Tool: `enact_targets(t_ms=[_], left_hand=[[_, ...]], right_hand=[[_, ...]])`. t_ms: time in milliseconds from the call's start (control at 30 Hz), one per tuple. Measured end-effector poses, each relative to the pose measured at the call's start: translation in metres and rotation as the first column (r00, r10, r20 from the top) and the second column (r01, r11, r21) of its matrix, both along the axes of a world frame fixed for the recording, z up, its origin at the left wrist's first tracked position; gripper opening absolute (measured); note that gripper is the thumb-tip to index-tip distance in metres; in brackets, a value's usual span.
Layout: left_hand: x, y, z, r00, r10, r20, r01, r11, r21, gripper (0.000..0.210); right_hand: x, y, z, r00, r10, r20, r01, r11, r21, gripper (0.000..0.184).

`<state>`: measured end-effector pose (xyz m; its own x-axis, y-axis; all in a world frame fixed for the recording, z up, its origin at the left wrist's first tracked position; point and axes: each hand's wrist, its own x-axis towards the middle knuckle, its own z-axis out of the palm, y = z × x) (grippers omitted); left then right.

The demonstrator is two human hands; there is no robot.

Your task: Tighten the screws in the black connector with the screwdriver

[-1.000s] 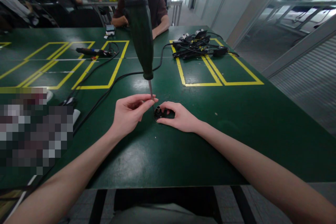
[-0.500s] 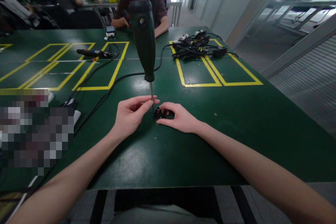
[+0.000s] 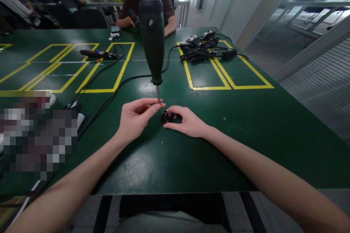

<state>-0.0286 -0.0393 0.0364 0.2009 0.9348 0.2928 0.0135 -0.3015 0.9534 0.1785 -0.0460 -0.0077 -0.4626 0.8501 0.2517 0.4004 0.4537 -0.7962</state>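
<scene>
My left hand (image 3: 137,117) pinches the thin metal shaft of a screwdriver (image 3: 152,40) between thumb and fingers. The screwdriver's thick dark handle points up, and nothing grips that handle. Its shaft runs down to a small black round part (image 3: 164,117) with a short metal tube on top. My right hand (image 3: 186,121) curls its thumb and forefinger around this part from the right, pressing it to the green table (image 3: 175,164). Where the screwdriver's tip meets the part is too small to make out.
A heap of black cables and adapters (image 3: 209,48) lies at the back right. A dark corded tool (image 3: 98,55) rests among yellow tape outlines at the left. Cables cross the table. Blurred-out items (image 3: 41,138) sit at near left. A person (image 3: 149,11) sits opposite.
The screwdriver's handle has swung slightly to the right, closer to vertical. My hands stay almost where they were. A dark tool in the opposite person's hand shows more plainly.
</scene>
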Motion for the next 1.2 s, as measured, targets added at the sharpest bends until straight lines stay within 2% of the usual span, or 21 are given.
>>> enact_targets(t_ms=[333, 467, 633, 833, 1000, 1200], left_hand=[[0.001, 0.005, 0.001, 0.998, 0.043, 0.036, -0.043, 0.999, 0.016, 0.017], [0.001, 0.005, 0.004, 0.999, 0.019, 0.035, -0.019, 1.0, 0.02, 0.015], [-0.003, 0.006, 0.018, 1.0, -0.023, -0.021, 0.025, 0.998, 0.065, 0.019], [-0.011, 0.012, 0.035, 0.986, -0.039, -0.162, 0.053, 0.995, 0.085, 0.018], [-0.017, 0.022, 0.047, 0.976, -0.109, -0.188, 0.135, 0.982, 0.13, 0.017], [-0.019, 0.028, 0.06, 0.948, -0.202, -0.247, 0.227, 0.971, 0.077, 0.016]], right_hand=[[0.0, 0.001, -0.004, 1.0, 0.008, -0.019, -0.008, 1.0, 0.02, 0.025], [0.0, 0.001, -0.003, 1.0, -0.004, -0.007, 0.004, 1.0, -0.003, 0.024], [0.0, 0.0, -0.002, 1.0, -0.002, -0.009, 0.002, 1.0, 0.001, 0.024], [0.0, 0.0, -0.003, 1.0, 0.002, -0.008, -0.003, 1.0, -0.01, 0.025], [0.0, 0.0, -0.001, 1.0, 0.005, -0.005, -0.005, 1.0, 0.005, 0.025], [0.001, 0.0, -0.001, 1.0, -0.002, 0.005, 0.002, 1.0, -0.023, 0.025]])
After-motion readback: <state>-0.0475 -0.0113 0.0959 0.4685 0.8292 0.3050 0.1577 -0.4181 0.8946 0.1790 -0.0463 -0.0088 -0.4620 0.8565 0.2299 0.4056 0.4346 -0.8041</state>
